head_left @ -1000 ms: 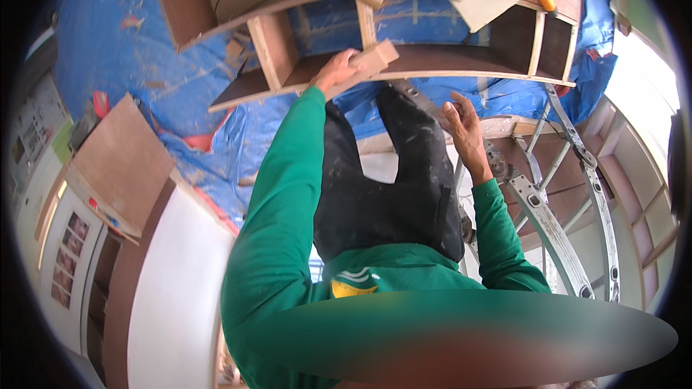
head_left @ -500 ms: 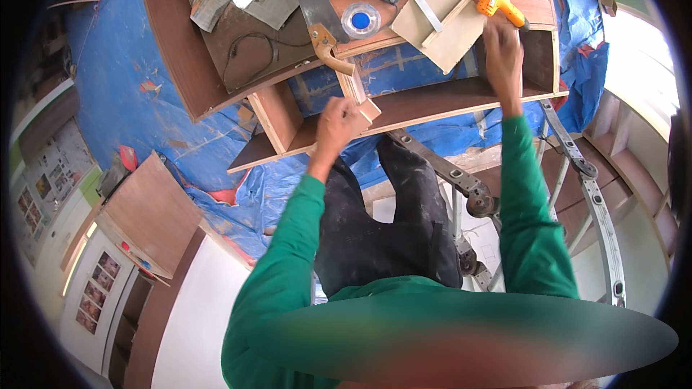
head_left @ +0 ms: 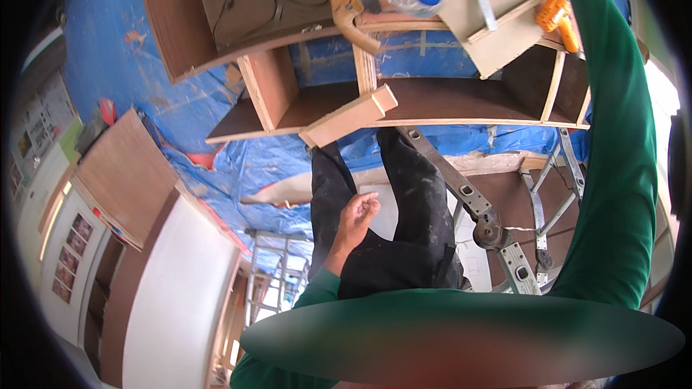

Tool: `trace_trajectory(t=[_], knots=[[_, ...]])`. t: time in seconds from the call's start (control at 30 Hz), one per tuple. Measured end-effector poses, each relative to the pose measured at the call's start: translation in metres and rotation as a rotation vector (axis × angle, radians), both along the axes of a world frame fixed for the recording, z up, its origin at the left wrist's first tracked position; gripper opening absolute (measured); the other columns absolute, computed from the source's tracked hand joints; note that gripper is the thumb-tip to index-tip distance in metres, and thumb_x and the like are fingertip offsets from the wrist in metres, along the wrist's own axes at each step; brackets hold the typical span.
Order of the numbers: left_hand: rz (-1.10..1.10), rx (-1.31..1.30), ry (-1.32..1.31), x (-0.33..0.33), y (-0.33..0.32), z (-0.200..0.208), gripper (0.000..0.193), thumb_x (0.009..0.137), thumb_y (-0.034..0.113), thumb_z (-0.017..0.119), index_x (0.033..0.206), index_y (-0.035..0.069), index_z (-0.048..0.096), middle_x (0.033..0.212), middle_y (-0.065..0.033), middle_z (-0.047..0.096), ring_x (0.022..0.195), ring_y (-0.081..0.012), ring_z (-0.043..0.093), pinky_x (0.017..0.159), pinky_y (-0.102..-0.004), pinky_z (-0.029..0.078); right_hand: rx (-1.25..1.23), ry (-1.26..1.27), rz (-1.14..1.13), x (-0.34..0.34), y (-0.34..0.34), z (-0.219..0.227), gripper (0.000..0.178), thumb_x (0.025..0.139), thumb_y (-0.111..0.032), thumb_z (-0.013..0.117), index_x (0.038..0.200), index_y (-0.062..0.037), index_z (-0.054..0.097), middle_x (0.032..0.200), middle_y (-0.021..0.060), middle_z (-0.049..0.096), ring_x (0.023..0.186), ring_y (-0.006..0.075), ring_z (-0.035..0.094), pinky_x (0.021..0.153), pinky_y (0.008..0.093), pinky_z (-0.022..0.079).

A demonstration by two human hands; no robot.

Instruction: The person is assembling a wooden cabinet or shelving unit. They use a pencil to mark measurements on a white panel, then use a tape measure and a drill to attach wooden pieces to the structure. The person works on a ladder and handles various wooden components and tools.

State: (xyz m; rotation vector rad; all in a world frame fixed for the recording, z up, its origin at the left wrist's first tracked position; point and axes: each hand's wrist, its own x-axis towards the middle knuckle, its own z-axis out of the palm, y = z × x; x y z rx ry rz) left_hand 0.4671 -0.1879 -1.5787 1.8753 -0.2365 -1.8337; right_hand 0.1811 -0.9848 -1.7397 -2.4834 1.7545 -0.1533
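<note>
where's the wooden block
In the head view, the pale oblong wooden block lies upper centre, across the brown wooden cabinet's near edge, left of the grey metal ladder.

Indoor room in use as a carpentry work site: blue sheeting (head_left: 104, 65) is spread below an open wooden cabinet frame (head_left: 447, 99), a handsaw (head_left: 349, 7) and an orange power drill (head_left: 553, 12) lie on it, a jointed metal ladder (head_left: 453, 179) is at the right, and a white panel (head_left: 58, 318) with pictures (head_left: 70, 259) is at the left
</note>
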Motion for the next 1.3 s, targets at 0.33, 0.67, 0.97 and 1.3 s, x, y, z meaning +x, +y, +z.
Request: trace_trajectory(t=[0.33,0.67,0.97,1.3], knots=[[0.279,0.004,0.036,0.011,-0.019,-0.023,0.044,0.103,0.025,0.072,0.137,-0.002,0.061,0.111,-0.0061,0.068,0.103,-0.0144,0.067,0.095,-0.0300,0.054,-0.146,0.423,0.425,0.016,0.018,0.032,0.013,0.088,-0.008,0.062,0.085,-0.0087,0.075,0.076,0.0126,0.070,0.067,0.0289,0.066,0.061,0.0431,0.053],[0.306,-0.030,0.035,0.010,-0.028,-0.025,0.043,0.104,0.023,0.071,0.136,-0.004,0.060,0.110,-0.0062,0.067,0.103,-0.0150,0.067,0.096,-0.0305,0.054,-0.023,0.131,0.157,0.003,0.023,0.033,0.017,0.094,-0.010,0.059,0.090,-0.0044,0.075,0.081,0.0163,0.071,0.079,0.0330,0.069,0.072,0.0447,0.053],[0.284,-0.253,0.020,-0.025,-0.147,-0.017,0.046,0.106,0.026,0.068,0.140,-0.004,0.059,0.118,-0.0095,0.064,0.105,-0.0179,0.068,0.097,-0.0326,0.055,0.162,-0.887,-0.528,0.033,0.283,0.065,0.025,0.103,-0.012,0.052,0.095,-0.0026,0.074,0.085,0.0097,0.071,0.079,0.0187,0.065,0.071,0.0330,0.051],[-0.409,-0.745,-0.330,-0.039,-0.233,-0.003,0.029,0.092,0.005,0.076,0.120,0.005,0.075,0.099,-0.0106,0.074,0.091,-0.0252,0.073,0.080,-0.0348,0.059,1.234,-1.004,-0.546,0.065,0.513,0.153,0.022,0.101,-0.002,0.060,0.122,0.0046,0.055,0.096,0.0125,0.071,0.086,0.0174,0.071,0.078,0.0317,0.058]])
